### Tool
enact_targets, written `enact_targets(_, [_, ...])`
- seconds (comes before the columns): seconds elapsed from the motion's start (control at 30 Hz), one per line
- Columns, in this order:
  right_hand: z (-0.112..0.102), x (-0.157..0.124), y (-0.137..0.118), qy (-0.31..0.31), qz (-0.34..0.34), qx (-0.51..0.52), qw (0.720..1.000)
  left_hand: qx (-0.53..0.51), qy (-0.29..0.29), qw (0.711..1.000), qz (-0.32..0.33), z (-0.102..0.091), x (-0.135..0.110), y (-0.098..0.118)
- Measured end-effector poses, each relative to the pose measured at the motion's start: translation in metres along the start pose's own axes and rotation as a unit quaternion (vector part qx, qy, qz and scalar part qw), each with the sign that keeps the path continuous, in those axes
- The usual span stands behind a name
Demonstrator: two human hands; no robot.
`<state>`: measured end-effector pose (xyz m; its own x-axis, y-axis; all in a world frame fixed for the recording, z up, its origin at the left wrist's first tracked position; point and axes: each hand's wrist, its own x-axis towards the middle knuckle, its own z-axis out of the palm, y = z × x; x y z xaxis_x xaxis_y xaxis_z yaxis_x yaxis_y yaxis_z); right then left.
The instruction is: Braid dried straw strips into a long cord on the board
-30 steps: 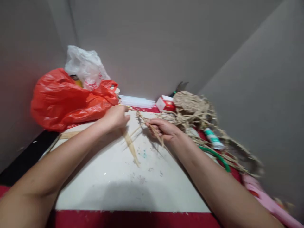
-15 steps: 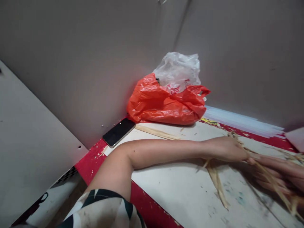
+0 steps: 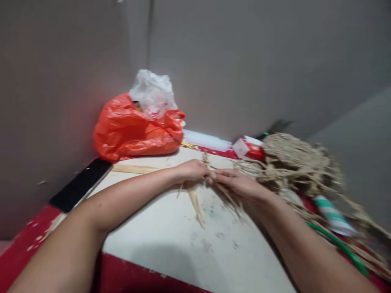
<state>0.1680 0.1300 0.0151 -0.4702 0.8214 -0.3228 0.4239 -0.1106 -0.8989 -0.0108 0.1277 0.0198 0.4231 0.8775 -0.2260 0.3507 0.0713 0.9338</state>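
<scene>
My left hand (image 3: pixel 192 173) and my right hand (image 3: pixel 236 185) meet fingertip to fingertip at the middle of a white board (image 3: pixel 171 240). Both are closed on thin dried straw strips (image 3: pixel 195 203) that stick out below and between them. The strips under my right hand (image 3: pixel 229 199) fan toward me. A big tangled ball of raffia twine (image 3: pixel 293 162) lies just right of my right hand, with loose strands running to it.
An orange plastic bag (image 3: pixel 134 130) with a clear bag (image 3: pixel 152 93) on top sits in the back left corner. A black phone (image 3: pixel 81 183) lies at the left edge. A red-white box (image 3: pixel 249 148), a green-striped tube (image 3: pixel 331 213) and a green cord (image 3: pixel 339 244) lie right. Grey walls enclose the space.
The view swung left and then back toward the right. My hands have come closer together and now touch at the fingertips, still on the straw strips.
</scene>
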Motion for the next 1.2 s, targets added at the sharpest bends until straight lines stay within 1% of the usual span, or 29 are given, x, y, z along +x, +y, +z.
enact_targets(0.07, [0.000, 0.002, -0.001, -0.001, -0.030, -0.039, 0.999, -0.048, -0.037, 0.998, -0.018, 0.000, 0.004, -0.002])
enact_targets(0.13, [0.001, 0.003, -0.001, 0.010, -0.069, -0.086, 0.994, -0.078, -0.047, 0.995, -0.035, 0.001, 0.006, -0.003])
enact_targets(0.2, [0.002, 0.002, -0.002, 0.020, -0.084, -0.130, 0.988, -0.088, -0.034, 0.995, -0.044, 0.003, 0.006, -0.002])
enact_targets(0.3, [-0.001, -0.001, -0.004, 0.036, -0.078, -0.186, 0.979, -0.079, 0.001, 0.996, -0.045, 0.005, 0.006, -0.002])
enact_targets(0.37, [-0.004, -0.003, -0.007, 0.048, -0.072, -0.215, 0.973, -0.068, 0.015, 0.997, -0.045, 0.006, 0.007, -0.003])
enact_targets(0.43, [-0.007, -0.007, -0.010, 0.060, -0.068, -0.223, 0.970, -0.058, 0.023, 0.997, -0.045, 0.006, 0.007, -0.004])
enact_targets(0.5, [-0.006, -0.010, -0.014, 0.061, -0.069, -0.206, 0.974, -0.053, 0.027, 0.997, -0.039, 0.007, 0.006, -0.004])
enact_targets(0.6, [0.003, -0.015, -0.020, 0.045, -0.061, -0.193, 0.978, -0.067, 0.027, 0.997, -0.026, 0.008, 0.003, -0.002])
enact_targets(0.67, [0.012, -0.017, -0.023, 0.044, -0.063, -0.217, 0.973, -0.080, 0.025, 0.996, -0.020, 0.009, 0.002, -0.002])
enact_targets(0.73, [0.022, -0.019, -0.024, 0.063, -0.080, -0.258, 0.961, -0.097, 0.024, 0.995, -0.020, 0.010, 0.001, -0.002])
enact_targets(0.87, [0.037, -0.021, -0.024, 0.122, -0.111, -0.322, 0.932, -0.149, 0.020, 0.988, -0.026, 0.013, 0.003, -0.004])
enact_targets(0.97, [0.039, -0.025, -0.027, 0.128, -0.120, -0.331, 0.927, -0.160, 0.014, 0.987, -0.017, 0.012, 0.003, -0.003])
enact_targets(1.03, [0.035, -0.030, -0.032, 0.103, -0.113, -0.317, 0.936, -0.166, 0.013, 0.986, -0.020, 0.009, 0.003, 0.000])
enact_targets(1.07, [0.031, -0.033, -0.036, 0.069, -0.103, -0.300, 0.946, -0.172, 0.013, 0.985, -0.025, 0.008, 0.003, 0.002])
enact_targets(1.13, [0.021, -0.041, -0.042, -0.040, -0.076, -0.234, 0.968, -0.192, 0.015, 0.981, -0.036, 0.004, 0.003, 0.007])
enact_targets(1.17, [0.016, -0.044, -0.045, -0.094, -0.063, -0.192, 0.975, -0.203, 0.016, 0.978, -0.042, 0.001, 0.002, 0.009])
enact_targets(1.2, [0.011, -0.047, -0.047, -0.133, -0.052, -0.153, 0.978, -0.214, 0.014, 0.975, -0.048, -0.001, 0.002, 0.012])
